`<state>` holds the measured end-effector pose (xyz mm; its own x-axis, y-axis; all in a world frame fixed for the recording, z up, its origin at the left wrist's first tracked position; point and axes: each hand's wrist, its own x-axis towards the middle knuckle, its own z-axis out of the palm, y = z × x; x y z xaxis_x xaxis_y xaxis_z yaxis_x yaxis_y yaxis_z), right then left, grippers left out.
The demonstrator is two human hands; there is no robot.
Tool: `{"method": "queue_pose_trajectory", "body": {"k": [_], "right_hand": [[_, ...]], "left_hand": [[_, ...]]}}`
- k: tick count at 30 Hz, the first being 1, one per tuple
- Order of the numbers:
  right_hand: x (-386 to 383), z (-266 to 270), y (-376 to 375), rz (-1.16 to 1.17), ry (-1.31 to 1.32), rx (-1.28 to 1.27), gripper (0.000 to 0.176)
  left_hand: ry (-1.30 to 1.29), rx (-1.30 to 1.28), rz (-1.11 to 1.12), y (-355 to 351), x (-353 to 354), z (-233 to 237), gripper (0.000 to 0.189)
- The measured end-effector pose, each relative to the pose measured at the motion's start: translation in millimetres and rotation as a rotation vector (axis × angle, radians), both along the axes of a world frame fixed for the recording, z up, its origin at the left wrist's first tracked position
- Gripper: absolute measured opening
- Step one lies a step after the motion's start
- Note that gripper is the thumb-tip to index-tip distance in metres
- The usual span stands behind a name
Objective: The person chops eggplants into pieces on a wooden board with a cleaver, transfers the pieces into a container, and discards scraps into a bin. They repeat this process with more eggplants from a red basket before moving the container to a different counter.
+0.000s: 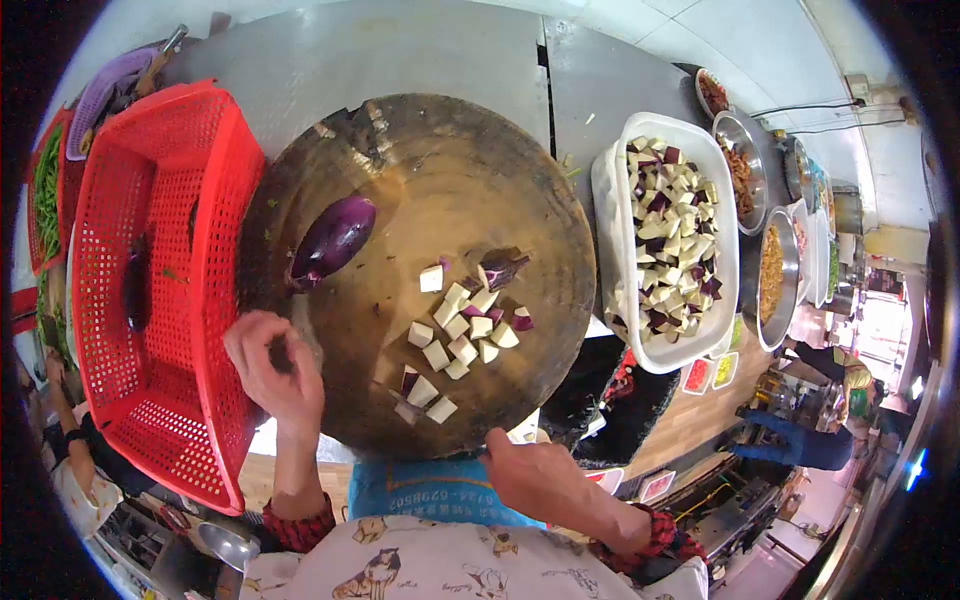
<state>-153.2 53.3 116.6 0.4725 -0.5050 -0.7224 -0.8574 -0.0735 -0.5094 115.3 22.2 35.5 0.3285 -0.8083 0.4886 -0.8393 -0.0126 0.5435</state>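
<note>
A round wooden chopping board (400, 220) bears a whole purple eggplant (335, 240) at its upper left. White and purple eggplant cubes (462, 350) lie right of its middle, beside a stem end (502, 268). My left hand (275, 368) is at the board's lower left edge near the red basket, its fingers loosely curved and apart, with nothing visible in them. At the board's lower edge, my right hand (545, 478) is closed; what it grips is hidden. A white tub (604, 215) full of eggplant cubes stands right of the board.
The red basket (215, 370) left of the board holds a dark eggplant (137, 285). Metal bowls (748, 215) of food stand beyond the tub. A black bag (640, 400) is at the lower right. Other people (800, 440) are at the far right and far left.
</note>
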Motion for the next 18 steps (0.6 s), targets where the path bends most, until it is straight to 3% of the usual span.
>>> {"method": "queue_pose_trajectory", "body": {"k": [4,8,10,12,15,18], "right_hand": [[-5.4,-24.6,-2.2,-0.035,-0.001,-0.115,0.025],[-18.7,-19.1,-3.8,-0.271,-0.043,-0.26,0.021],[-25.2,-17.4,1.6,-0.379,-0.121,-0.319,0.021],[-29.4,-17.0,6.7,-0.622,-0.302,-0.271,0.024],[-29.3,-13.0,15.8,-0.714,-0.334,-0.128,0.027],[-39.0,0.3,14.5,-0.774,-0.268,-0.044,0.024]], "left_hand": [[0.155,-0.029,-0.13,-13.8,-17.8,10.6,0.014],[0.163,0.007,-0.236,-0.3,-49.3,-1.9,0.015],[0.312,0.066,-0.265,6.4,-67.3,-5.7,0.019],[0.304,0.01,-0.358,12.4,-87.4,-4.3,0.019],[0.171,-0.031,-0.538,5.5,-107.6,-10.8,0.02],[0.165,0.065,-0.473,-2.1,-99.3,-24.1,0.022]]}}
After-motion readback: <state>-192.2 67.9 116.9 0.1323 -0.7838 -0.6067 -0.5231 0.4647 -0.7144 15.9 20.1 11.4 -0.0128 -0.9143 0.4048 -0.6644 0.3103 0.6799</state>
